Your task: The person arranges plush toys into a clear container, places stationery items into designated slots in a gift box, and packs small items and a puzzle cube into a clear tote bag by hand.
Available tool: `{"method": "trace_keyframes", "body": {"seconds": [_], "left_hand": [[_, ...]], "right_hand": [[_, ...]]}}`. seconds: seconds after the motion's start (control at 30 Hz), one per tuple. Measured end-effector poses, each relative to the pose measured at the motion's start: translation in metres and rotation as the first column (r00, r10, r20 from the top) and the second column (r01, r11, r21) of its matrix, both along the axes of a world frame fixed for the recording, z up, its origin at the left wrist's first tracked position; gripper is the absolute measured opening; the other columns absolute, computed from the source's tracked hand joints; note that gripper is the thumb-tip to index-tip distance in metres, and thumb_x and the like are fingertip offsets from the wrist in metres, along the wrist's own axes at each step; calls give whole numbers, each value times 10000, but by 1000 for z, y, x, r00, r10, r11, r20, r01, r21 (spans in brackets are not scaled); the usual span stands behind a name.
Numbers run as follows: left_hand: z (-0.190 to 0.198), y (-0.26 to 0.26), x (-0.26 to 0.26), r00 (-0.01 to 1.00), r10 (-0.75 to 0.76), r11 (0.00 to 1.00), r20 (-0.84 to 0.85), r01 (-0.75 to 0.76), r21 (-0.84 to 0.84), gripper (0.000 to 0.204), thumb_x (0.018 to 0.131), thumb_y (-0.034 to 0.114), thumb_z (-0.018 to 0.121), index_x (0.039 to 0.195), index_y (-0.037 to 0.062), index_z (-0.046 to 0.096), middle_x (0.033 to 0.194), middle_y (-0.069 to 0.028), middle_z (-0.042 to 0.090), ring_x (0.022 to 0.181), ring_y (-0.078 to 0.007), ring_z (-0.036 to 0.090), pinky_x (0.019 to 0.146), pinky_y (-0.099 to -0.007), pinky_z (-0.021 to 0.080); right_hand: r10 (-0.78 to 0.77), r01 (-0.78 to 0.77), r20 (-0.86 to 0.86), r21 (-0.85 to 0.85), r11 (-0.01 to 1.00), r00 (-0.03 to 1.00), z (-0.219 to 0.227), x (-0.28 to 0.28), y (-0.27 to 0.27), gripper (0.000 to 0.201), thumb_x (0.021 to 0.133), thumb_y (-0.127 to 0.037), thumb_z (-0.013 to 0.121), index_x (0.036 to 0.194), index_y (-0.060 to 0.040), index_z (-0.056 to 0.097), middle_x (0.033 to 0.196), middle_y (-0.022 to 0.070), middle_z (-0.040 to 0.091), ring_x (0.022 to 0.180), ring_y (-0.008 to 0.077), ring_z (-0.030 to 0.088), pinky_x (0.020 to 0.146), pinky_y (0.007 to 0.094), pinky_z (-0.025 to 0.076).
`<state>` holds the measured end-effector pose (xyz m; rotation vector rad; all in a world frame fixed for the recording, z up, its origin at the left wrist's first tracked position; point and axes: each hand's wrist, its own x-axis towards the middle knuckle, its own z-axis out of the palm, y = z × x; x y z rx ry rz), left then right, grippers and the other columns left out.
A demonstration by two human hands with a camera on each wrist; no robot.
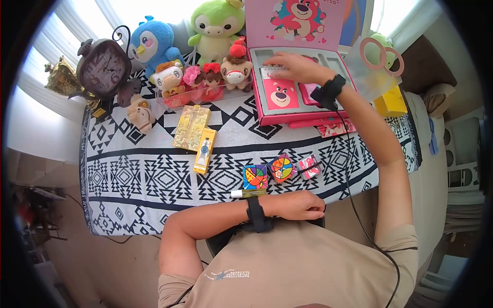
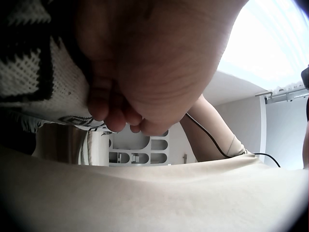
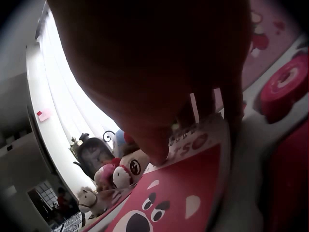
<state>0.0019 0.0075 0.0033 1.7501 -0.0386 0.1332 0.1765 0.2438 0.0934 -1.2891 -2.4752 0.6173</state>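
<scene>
At the back right, a pink gift box (image 1: 264,119) stands with its lid raised, showing a grey insert. A red notebook (image 1: 281,96) with a bear face and a coil binding lies in its left part. My right hand (image 1: 295,66) reaches over the coil end and holds the notebook there; in the right wrist view, the thumb is at one side edge and the fingers at the other. My left hand (image 1: 298,204) rests at the table's front edge, fingers loosely curled and holding nothing. Beside the left forearm lies a white-capped tube (image 1: 241,193).
Two colourful patterned cubes (image 1: 255,177) and a small pink packet (image 1: 309,167) lie near the front. Yellow boxes (image 1: 192,127) sit left of centre. Plush toys (image 1: 159,43) and a dark clock (image 1: 104,69) line the back. A cable (image 1: 348,179) trails from the right wrist.
</scene>
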Motion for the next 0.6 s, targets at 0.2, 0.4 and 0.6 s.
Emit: {"method": "trace_keyframes", "body": {"seconds": [0.2,0.4,0.6], "left_hand": [[1,0,0,1000,-7,1000,-5,7,-17,264,971,260,586,940,4,643,741,-107,632,673,-241,607,630,-368,476],[6,1,0,1000,-1,1000,-25,1,-4,267,971,263,587,937,4,644,738,-107,633,669,-243,607,630,-367,475],[3,1,0,1000,7,1000,-3,-6,16,274,970,269,589,926,3,642,737,-119,633,676,-254,615,630,-373,476]], "right_hand": [[-12,-72,271,297,952,963,-9,-5,-27,310,911,-198,616,1179,-48,649,1079,149,621,1055,324,607,935,427,483],[-25,7,165,109,994,986,-7,0,-40,303,924,-177,614,1176,-9,627,1181,139,608,1090,317,589,927,411,481],[97,-79,128,-141,987,987,51,-8,-123,366,881,-231,698,1176,-33,610,1126,121,610,1012,294,621,852,405,506]]}}
